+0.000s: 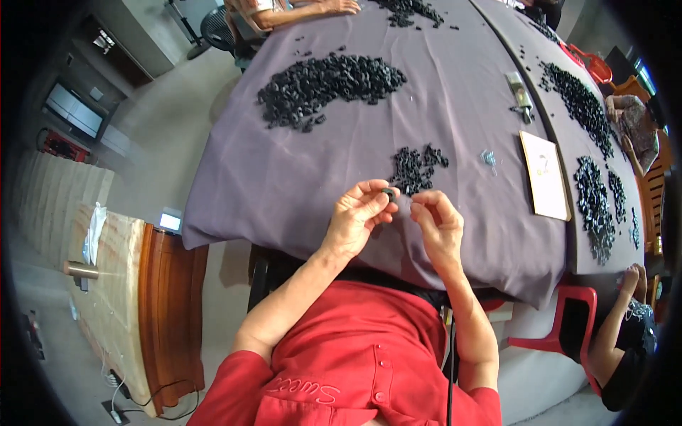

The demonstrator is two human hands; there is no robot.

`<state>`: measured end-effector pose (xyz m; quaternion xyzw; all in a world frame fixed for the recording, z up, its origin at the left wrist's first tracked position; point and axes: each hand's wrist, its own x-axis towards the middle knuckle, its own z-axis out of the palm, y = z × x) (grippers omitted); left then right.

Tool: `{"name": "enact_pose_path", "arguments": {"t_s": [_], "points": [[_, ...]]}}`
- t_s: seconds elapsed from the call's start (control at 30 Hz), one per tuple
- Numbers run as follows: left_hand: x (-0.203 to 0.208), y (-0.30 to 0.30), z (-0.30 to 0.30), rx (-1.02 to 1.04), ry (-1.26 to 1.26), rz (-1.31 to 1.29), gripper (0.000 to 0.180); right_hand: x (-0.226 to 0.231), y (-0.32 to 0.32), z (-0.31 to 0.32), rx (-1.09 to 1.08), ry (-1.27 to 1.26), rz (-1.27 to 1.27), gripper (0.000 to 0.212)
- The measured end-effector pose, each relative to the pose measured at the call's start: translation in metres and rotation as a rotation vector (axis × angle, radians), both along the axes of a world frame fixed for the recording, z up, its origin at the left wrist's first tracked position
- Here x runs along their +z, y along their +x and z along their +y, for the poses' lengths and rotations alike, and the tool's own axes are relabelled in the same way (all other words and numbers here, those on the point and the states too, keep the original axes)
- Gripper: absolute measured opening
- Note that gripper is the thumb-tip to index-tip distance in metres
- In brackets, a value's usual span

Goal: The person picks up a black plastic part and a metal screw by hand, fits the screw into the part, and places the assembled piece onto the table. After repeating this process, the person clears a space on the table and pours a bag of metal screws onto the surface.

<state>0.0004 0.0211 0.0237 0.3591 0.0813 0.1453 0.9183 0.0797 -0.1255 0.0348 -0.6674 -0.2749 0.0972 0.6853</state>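
Observation:
Between the thumb and fingers of my left hand [361,213] is a small black part [388,193], held just above the near edge of the cloth. My right hand [438,220] is close by on the right, thumb and forefinger pinched together. Whatever sits in that pinch is too small to make out. Just beyond both hands lies a small pile of black parts [412,170]. Farther off to the left spreads a much larger heap of similar black parts [327,85]. A little cluster of thin, clear bluish pieces [489,159] rests right of the small pile.
A grey-purple cloth [270,177] covers the table. On its right are a pale board [545,174] and a small bottle-like item [520,96]. More black heaps [582,106] lie along the right side, where other people sit. Another person's hand [341,7] rests at the far edge.

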Motion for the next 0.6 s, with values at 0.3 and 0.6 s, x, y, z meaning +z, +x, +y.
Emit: {"name": "enact_pose_path", "arguments": {"t_s": [0.3,0.6], "points": [[-0.015,-0.007,-0.006,0.005,-0.010,0.047,0.017,-0.005,-0.009,0.002,0.004,0.041,-0.019,0.009],[-0.015,-0.012,-0.017,0.123,0.329,0.118,0.023,-0.009,-0.007,0.000,-0.010,-0.027,-0.181,0.009]]}}
